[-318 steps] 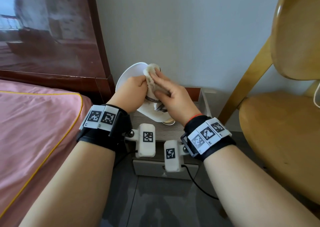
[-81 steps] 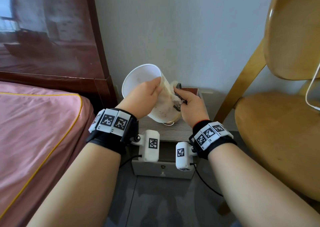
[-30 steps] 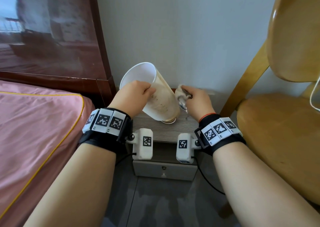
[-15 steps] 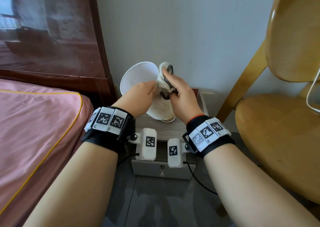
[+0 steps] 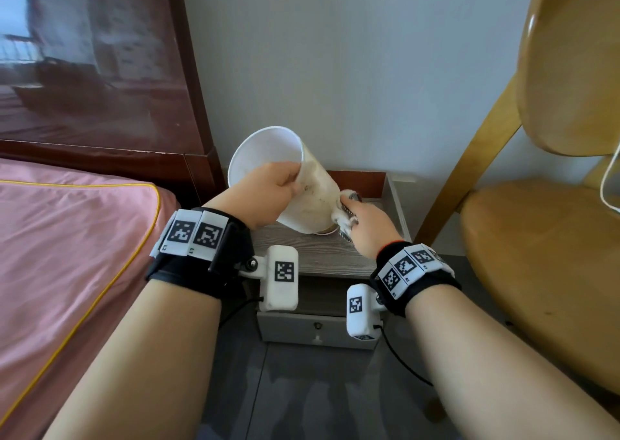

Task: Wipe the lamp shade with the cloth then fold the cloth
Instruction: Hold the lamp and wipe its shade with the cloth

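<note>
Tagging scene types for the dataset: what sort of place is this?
Most likely a bedroom: a bed with a pink cover and dark wooden headboard, a small nightstand with a tilted lamp shade, and a wooden chair.

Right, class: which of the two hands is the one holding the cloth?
The right hand: it grips the bunched cloth against the lamp shade near its lower end. The left hand grips the shade's rim.

Hidden and cut off, head view

I could not see the lamp's base: the tilted lamp shade (image 5: 312,201) covered it. The cloth (image 5: 343,216) was mostly buried in the right hand (image 5: 367,228); its pattern was unreadable. The left hand (image 5: 265,193) hid its fingertips over the shade's rim. The chair (image 5: 550,225) and bed (image 5: 67,255) ran off frame.
</note>
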Tool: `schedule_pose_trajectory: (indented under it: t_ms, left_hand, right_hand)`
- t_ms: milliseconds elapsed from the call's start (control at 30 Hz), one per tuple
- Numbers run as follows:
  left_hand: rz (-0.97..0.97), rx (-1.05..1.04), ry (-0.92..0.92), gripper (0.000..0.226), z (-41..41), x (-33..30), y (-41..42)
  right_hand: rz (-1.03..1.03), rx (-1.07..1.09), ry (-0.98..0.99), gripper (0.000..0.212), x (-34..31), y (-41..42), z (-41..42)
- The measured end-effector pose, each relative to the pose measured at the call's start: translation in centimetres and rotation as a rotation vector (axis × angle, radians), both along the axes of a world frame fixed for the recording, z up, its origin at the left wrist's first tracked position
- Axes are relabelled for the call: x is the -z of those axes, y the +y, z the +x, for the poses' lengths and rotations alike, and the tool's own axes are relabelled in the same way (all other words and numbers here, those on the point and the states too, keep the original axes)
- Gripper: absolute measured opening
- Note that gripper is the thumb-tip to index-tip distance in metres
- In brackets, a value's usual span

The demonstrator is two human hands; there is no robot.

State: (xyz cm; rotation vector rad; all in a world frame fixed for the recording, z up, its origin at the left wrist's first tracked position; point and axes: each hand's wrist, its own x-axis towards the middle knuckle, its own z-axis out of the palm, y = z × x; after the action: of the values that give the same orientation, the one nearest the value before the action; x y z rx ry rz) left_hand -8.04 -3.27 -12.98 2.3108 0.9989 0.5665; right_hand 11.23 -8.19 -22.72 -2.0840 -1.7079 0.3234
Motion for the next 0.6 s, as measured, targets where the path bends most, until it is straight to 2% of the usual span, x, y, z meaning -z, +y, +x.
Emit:
schedule_pose_trajectory:
  t_ms: [133, 233, 333, 433, 600]
  left_hand:
    - [0.071, -0.027, 0.018, 0.032, -0.6, -0.3, 0.2]
    - [0.105, -0.063, 0.024, 0.039, -0.6, -0.3, 0.1]
    - [0.118, -0.094, 0.050, 0.038, -0.5, -0.2, 0.2]
    - [0.116, -0.104, 0.066, 0.038, -0.7, -0.3, 0.5]
    - [0.168, -0.127, 0.068, 0.036, -0.9, -0.1, 0.4]
  right_hand:
    - [-0.076, 0.040, 0.011, 0.050, 0.1, -0.4, 0.0]
    - [0.013, 0.120, 0.037, 0.046, -0.9, 0.1, 0.0]
    - [0.065, 0.137, 0.141, 0.055, -2.1, 0.6, -0.1]
    - [0.219, 0.186, 0.303, 0.057, -2.9, 0.3, 0.0]
    - [0.451, 0.184, 0.439, 0.049, -4.4, 0.2, -0.3]
